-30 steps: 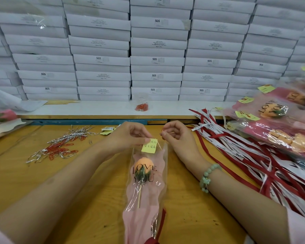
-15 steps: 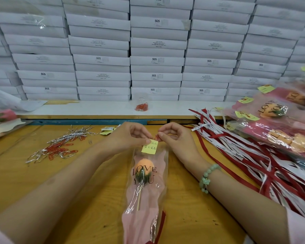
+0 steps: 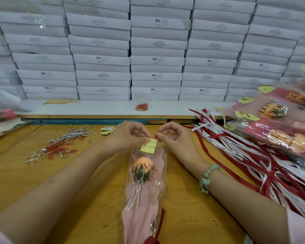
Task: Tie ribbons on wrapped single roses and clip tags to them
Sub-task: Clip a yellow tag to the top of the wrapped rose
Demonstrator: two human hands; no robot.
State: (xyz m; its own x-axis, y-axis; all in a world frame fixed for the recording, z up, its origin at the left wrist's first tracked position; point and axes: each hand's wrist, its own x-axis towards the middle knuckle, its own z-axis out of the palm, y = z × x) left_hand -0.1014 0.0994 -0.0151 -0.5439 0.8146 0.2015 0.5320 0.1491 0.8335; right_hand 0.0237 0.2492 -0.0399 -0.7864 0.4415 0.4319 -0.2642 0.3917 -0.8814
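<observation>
Wrapped rose (image 3: 144,182) — both hands pinch its yellow tag (image 3: 148,146) — on the table (image 3: 42,182).

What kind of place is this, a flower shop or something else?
More likely a small packing workshop than a shop: white cartons stacked wall-high behind the wooden table, a heap of red and white ribbons, loose paper clips, and finished wrapped roses piled at the right.

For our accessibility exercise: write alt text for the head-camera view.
Two hands, left and right, pinch a yellow tag with a red paper clip onto a wrapped orange rose lying on a wooden table.
</observation>
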